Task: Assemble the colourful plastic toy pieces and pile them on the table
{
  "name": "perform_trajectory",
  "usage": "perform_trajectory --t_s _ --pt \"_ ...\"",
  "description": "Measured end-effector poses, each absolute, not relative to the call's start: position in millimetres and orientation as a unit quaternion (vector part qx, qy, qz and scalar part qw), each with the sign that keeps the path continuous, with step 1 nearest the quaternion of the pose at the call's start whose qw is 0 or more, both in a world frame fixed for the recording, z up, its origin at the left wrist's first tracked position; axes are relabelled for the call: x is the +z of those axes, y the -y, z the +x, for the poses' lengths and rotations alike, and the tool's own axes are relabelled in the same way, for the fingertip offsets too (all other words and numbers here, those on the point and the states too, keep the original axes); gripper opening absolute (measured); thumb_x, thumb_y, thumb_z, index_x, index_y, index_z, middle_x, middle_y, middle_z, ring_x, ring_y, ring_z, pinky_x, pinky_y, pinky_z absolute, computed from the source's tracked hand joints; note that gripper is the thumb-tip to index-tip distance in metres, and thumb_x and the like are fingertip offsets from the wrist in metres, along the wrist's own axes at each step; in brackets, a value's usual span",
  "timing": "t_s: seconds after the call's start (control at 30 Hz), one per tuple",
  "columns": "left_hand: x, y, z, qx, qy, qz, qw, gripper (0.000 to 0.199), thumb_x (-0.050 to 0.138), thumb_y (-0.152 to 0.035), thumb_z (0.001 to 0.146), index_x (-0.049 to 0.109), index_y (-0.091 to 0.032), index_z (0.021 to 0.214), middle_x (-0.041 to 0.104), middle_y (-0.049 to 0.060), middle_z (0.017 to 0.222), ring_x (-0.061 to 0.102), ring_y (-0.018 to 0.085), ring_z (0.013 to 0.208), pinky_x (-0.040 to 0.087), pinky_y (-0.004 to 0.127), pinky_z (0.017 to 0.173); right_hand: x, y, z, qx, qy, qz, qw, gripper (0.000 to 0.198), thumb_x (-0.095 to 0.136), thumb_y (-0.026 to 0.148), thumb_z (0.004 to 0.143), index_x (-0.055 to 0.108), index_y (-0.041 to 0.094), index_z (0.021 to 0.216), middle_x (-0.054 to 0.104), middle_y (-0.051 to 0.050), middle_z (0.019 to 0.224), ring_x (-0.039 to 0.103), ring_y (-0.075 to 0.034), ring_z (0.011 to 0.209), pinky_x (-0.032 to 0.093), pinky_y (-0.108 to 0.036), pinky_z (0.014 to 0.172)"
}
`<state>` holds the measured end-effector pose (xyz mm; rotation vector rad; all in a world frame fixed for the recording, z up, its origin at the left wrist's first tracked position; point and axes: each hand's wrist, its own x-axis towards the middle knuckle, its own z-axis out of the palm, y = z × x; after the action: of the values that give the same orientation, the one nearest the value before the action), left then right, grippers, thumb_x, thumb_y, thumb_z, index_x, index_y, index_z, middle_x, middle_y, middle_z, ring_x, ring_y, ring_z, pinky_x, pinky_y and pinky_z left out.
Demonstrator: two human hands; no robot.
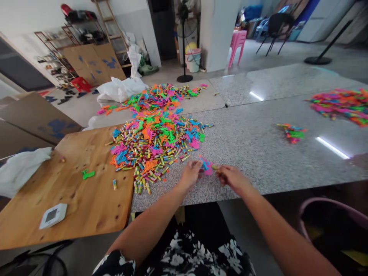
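Above the near edge of the granite table, my left hand (191, 173) pinches a few bright plastic toy guns (206, 167) in pink, blue and orange. My right hand (231, 177) is closed just to their right, its fingers on a small yellow-labelled tube (215, 167) whose end meets the pink toy gun. Whether the tube is fitted in or only touching, I cannot tell. Left of my hands lies a big heap (158, 140) of small labelled tubes mixed with pink, blue, green and orange toy guns.
A wooden table (100, 207) adjoins on the left, bearing a white device with a screen (53, 216), a green toy gun (87, 174) and a tube (114, 184). On the right lie a small pile (292, 132) and a larger pile (342, 105). A bucket (304, 209) stands below.
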<state>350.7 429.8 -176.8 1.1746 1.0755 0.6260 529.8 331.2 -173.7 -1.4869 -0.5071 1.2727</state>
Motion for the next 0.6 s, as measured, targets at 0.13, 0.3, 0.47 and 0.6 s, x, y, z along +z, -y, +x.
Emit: perform_trajectory --t_s 0.13,0.3,0.47,0.6 --pt "-174.9 -495.8 373.1 0.252 -0.501 0.727 0.397 0.031 0.058 -0.027 0.097 0.061 -0.014 0.126 0.071 0.016 0.119 0.068 0.026 0.112 0.052 0.041 0.101 -173.5 -350.1 628.0 0.325 0.010 -0.620 0.714 0.006 0.063 0.025 0.086 0.063 0.020 0.083 0.070 0.001 0.075 0.058 -0.008 0.050 0.047 -0.016 0.044" --pt "-184.3 -539.7 391.6 0.114 -0.426 0.883 0.163 0.061 0.063 -0.039 0.095 0.052 -0.016 0.150 0.044 0.019 0.161 0.034 0.039 0.152 0.029 0.057 0.123 -177.7 -403.4 641.6 0.286 0.085 -0.668 0.682 0.010 0.058 0.029 0.092 0.064 0.021 0.092 0.075 -0.002 0.092 0.066 -0.010 0.058 0.050 -0.020 0.048" --pt "-201.1 -532.6 379.0 0.156 -0.371 0.892 0.205 0.045 0.059 -0.021 0.093 0.064 -0.022 0.138 0.050 0.016 0.158 0.033 0.038 0.153 0.019 0.062 0.126 -186.7 -479.7 578.1 0.224 0.423 -0.800 0.361 0.019 0.056 0.023 0.094 0.073 0.018 0.101 0.077 -0.009 0.101 0.073 -0.020 0.091 0.056 -0.031 0.084" --pt "-197.7 -521.2 338.5 0.236 -0.315 0.859 0.328 0.051 0.066 -0.011 0.081 0.070 -0.024 0.130 0.061 0.015 0.146 0.052 0.034 0.140 0.025 0.056 0.126 -186.9 -519.4 544.5 0.195 0.482 -0.800 0.300 0.026 0.059 0.028 0.097 0.073 0.015 0.116 0.072 -0.017 0.122 0.068 -0.027 0.115 0.049 -0.037 0.100"
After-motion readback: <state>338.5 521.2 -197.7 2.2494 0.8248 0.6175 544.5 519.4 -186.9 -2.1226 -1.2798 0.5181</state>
